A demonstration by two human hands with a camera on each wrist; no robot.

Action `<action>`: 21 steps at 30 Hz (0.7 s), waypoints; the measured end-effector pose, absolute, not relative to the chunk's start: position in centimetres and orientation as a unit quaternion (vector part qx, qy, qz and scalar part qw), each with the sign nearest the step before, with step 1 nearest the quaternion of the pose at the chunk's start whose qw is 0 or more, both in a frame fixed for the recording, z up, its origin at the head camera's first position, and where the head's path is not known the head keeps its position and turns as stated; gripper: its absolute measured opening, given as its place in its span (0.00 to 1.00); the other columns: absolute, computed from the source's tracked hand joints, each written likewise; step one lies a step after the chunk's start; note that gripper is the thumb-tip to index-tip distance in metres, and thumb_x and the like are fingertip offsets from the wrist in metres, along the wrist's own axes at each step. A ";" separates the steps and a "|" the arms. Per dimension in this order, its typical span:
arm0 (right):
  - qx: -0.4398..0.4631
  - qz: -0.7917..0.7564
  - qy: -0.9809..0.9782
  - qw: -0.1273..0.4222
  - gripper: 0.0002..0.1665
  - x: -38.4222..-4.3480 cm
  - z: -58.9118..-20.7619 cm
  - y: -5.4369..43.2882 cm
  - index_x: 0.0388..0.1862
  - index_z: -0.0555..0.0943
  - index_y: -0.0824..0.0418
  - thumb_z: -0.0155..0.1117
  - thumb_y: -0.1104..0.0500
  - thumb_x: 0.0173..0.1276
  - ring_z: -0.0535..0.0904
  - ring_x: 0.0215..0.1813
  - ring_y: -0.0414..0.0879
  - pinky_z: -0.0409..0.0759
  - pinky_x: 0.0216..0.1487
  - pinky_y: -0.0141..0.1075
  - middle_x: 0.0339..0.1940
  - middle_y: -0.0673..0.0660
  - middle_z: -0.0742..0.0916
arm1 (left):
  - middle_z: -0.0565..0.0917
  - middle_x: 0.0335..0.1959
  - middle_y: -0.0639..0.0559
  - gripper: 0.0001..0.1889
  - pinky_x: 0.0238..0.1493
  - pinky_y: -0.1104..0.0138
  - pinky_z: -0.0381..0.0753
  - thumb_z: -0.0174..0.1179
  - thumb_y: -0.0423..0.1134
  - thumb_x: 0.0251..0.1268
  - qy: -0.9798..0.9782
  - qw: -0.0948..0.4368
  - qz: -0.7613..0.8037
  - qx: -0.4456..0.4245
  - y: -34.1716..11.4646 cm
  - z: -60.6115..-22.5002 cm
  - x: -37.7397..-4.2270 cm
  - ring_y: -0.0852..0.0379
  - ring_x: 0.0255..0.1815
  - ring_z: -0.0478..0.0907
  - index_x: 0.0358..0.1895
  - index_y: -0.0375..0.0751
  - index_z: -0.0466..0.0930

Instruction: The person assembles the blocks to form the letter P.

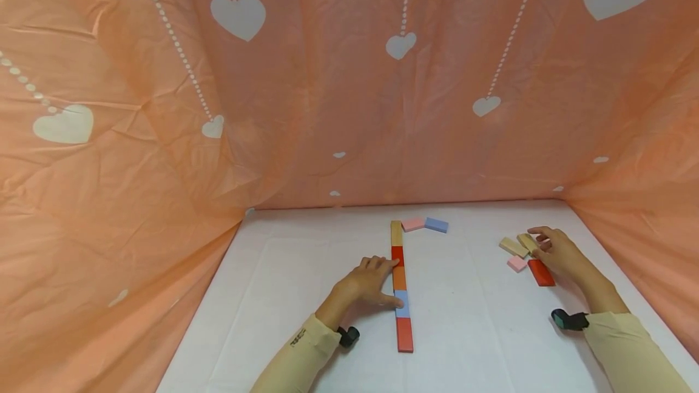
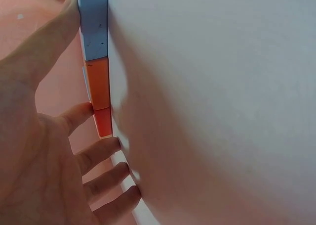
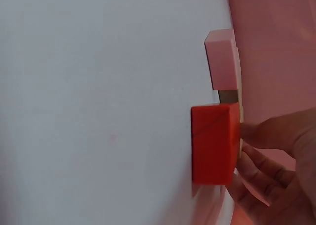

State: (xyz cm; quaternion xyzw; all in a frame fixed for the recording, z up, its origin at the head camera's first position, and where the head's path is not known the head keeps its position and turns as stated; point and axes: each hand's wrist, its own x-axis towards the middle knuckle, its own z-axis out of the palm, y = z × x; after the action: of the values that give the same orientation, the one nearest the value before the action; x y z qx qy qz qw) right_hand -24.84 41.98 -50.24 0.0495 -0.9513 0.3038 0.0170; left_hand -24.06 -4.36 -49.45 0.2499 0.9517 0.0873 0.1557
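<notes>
white tabletop [image 1: 464,332], left grip [image 1: 363,282] spread on blocks [image 1: 400,278], right grip [image 1: 562,255] at wooden block [image 1: 526,243], hold unclear; sleeve print [image 1: 298,337] illegible

Left sleeve [image 1: 300,359] pale yellow-beige, small dark marking [image 1: 298,337] near its end; right sleeve [image 1: 633,350] same colour; left wrist device [image 1: 349,337] black, rounded; right wrist device [image 1: 569,320] black, greenish tip; left hand [image 1: 367,284], right hand [image 1: 559,252] bare
</notes>
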 end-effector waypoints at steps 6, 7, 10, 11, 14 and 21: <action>0.044 0.309 -0.950 0.011 0.30 -25.4 -50.5 42.1 0.70 0.67 0.80 0.65 0.69 0.74 0.78 0.55 0.77 0.81 0.57 0.68 0.54 0.81 0.77 | 0.66 0.81 0.47 0.53 0.75 0.47 0.74 0.73 0.69 0.61 0.952 0.155 0.084 0.251 -4.4 -49.4 -24.0 0.44 0.79 0.64 0.85 0.54 0.61; 0.044 0.311 -0.949 0.009 0.31 -25.5 -50.5 42.2 0.70 0.67 0.80 0.65 0.69 0.74 0.78 0.56 0.77 0.81 0.58 0.69 0.54 0.81 0.78 | 0.66 0.81 0.47 0.53 0.75 0.47 0.74 0.73 0.69 0.61 0.952 0.155 0.084 0.251 -4.4 -49.4 -24.0 0.44 0.79 0.64 0.85 0.54 0.61; 0.041 0.320 -0.947 -0.002 0.33 -25.8 -50.7 42.3 0.71 0.65 0.81 0.65 0.67 0.76 0.78 0.56 0.77 0.80 0.59 0.69 0.53 0.81 0.78 | 0.66 0.81 0.47 0.53 0.75 0.48 0.74 0.73 0.69 0.61 0.951 0.155 0.084 0.254 -4.4 -49.4 -24.0 0.44 0.79 0.64 0.85 0.54 0.61; 0.038 0.325 -0.945 -0.008 0.33 -25.9 -50.7 42.4 0.72 0.64 0.81 0.65 0.66 0.77 0.78 0.56 0.77 0.80 0.59 0.69 0.53 0.81 0.78 | 0.66 0.81 0.47 0.53 0.75 0.48 0.74 0.73 0.69 0.61 0.951 0.155 0.083 0.255 -4.4 -49.4 -24.0 0.44 0.79 0.64 0.85 0.54 0.61; 0.023 0.336 -0.941 -0.027 0.36 -26.2 -50.7 42.6 0.74 0.62 0.81 0.64 0.62 0.79 0.76 0.58 0.77 0.78 0.61 0.70 0.55 0.82 0.78 | 0.66 0.81 0.47 0.53 0.75 0.49 0.74 0.73 0.69 0.61 0.950 0.155 0.086 0.258 -4.5 -49.5 -24.1 0.44 0.79 0.63 0.85 0.53 0.61; 0.011 0.339 -0.940 -0.038 0.41 -27.1 -50.8 42.8 0.75 0.61 0.81 0.65 0.53 0.81 0.75 0.57 0.75 0.76 0.62 0.70 0.54 0.79 0.79 | 0.66 0.81 0.47 0.53 0.76 0.50 0.73 0.73 0.69 0.61 0.949 0.156 0.089 0.259 -4.5 -49.5 -24.2 0.44 0.79 0.63 0.85 0.52 0.61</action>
State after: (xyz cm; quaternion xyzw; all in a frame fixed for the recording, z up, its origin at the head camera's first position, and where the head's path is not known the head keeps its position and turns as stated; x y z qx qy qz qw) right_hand -27.05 42.79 -50.79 0.0113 -0.9399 0.3391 -0.0380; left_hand -24.17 -4.52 -49.52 0.2585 0.9492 0.0888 0.1557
